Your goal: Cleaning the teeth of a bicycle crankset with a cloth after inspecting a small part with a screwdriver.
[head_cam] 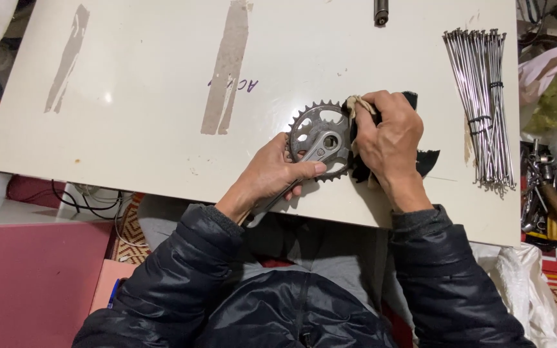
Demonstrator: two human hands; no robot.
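Observation:
A toothed metal bicycle chainring with its crank arm (318,137) lies flat on the white tabletop (149,96) near the front edge. My left hand (277,173) grips the crank arm, thumb pressed along it. My right hand (389,138) presses a beige and black rag (358,103) against the right side of the chainring, covering its teeth there. Part of the black cloth (428,161) sticks out from under my right hand.
A tied bundle of thin metal spokes (483,103) lies at the table's right. A dark cylindrical part (381,11) sits at the far edge. Tools and clutter (545,200) fill the area right of the table. Brown tape marks (227,67) streak the tabletop.

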